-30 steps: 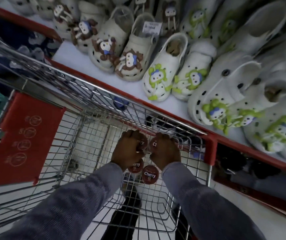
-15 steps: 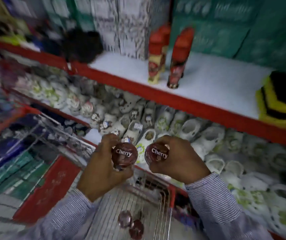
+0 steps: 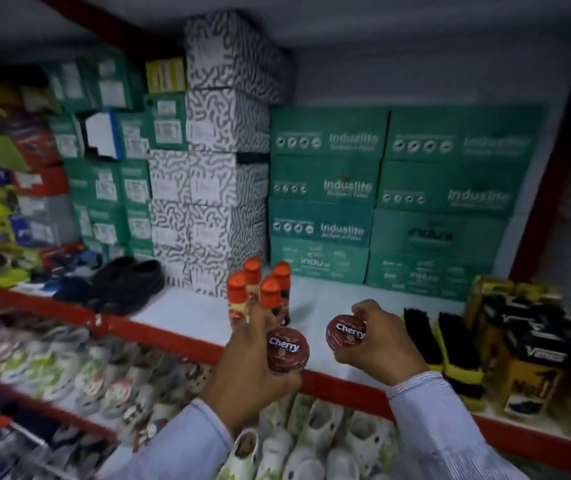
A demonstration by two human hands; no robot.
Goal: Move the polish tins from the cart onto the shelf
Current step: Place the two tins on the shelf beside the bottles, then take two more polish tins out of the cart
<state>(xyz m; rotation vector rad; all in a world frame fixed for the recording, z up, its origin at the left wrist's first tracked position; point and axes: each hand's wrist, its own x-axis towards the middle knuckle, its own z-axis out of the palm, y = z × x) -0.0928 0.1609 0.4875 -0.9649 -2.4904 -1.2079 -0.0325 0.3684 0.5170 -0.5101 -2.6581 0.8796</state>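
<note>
My left hand [image 3: 249, 375] grips a round dark-red polish tin [image 3: 287, 348] lettered "Cherry", held just in front of the red edge of the white shelf [image 3: 204, 317]. My right hand [image 3: 377, 351] grips a second Cherry tin [image 3: 345, 331], held over the shelf's front part. Both tins face me with their lids. The cart is out of view except for a red corner at the lower left.
Several orange-capped polish bottles [image 3: 260, 292] stand on the shelf just beyond my left hand. Black shoe brushes [image 3: 450, 344] and yellow-black boxes [image 3: 533, 351] lie to the right. Green and patterned shoe boxes [image 3: 325, 188] line the back. White clogs [image 3: 311, 438] fill the lower shelf.
Both hands lifted a tin each out of the cart and carried them up and forward to the upper shelf. The view swung up from the cart to the shelf.
</note>
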